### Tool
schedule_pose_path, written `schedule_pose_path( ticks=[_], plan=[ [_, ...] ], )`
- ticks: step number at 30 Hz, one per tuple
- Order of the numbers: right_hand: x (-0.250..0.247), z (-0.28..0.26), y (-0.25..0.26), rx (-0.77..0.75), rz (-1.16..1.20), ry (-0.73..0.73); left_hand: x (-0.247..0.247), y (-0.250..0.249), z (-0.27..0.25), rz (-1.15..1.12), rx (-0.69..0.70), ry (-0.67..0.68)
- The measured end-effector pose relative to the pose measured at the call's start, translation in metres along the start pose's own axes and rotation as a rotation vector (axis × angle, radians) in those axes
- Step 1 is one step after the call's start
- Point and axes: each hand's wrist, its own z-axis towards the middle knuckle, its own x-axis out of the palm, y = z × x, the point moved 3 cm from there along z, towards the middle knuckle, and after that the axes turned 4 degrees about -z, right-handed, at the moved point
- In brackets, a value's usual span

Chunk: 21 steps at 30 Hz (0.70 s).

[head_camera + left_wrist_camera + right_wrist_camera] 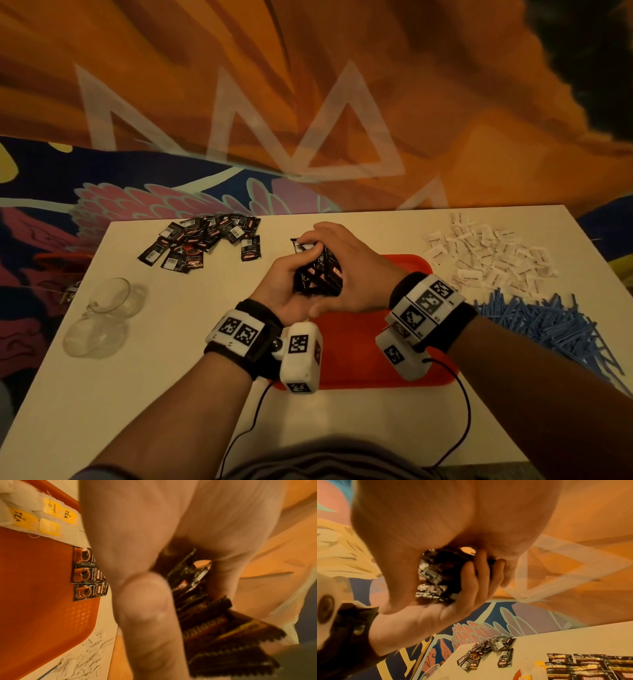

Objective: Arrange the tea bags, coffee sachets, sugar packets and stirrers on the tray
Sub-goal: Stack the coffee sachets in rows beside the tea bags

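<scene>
Both hands hold one bundle of black coffee sachets [318,277] above the far end of the red tray [359,363]. My left hand [284,284] cups the bundle from below and from the left. Over its top and right side curl the fingers of my right hand [346,260]. In the left wrist view, rows of coffee sachets [85,573] lie on the tray [34,588] beside tea bags [34,517] with yellow tags. A loose pile of coffee sachets [205,240] lies at the table's far left. White sugar packets [489,257] and blue stirrers [548,325] are heaped on the right.
Two clear glass cups [102,315] lie on the table at the left. The white table [171,411] stands against a painted wall. Black cables [466,411] run from the wrist cameras across the near table edge.
</scene>
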Motion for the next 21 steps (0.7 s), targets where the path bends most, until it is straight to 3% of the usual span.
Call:
schedule_pose_path(
  ticks=[9, 14, 21],
  plan=[
    [-0.0001, -0.0013, -0.0025, 0.044, 0.086, 0.054, 0.0085, -0.0009, -0.0022, -0.054, 0.056, -0.109],
    [0.001, 0.0022, -0.0048, 0.101, 0.1, -0.121, 0.0097, -0.0006, 0.0011, 0.052, 0.058, -0.169],
    [-0.0053, 0.0054, -0.0074, 0.08, 0.259, -0.09, 0.0092, 0.0021, -0.0005, 0.135, -0.005, -0.136]
  ],
)
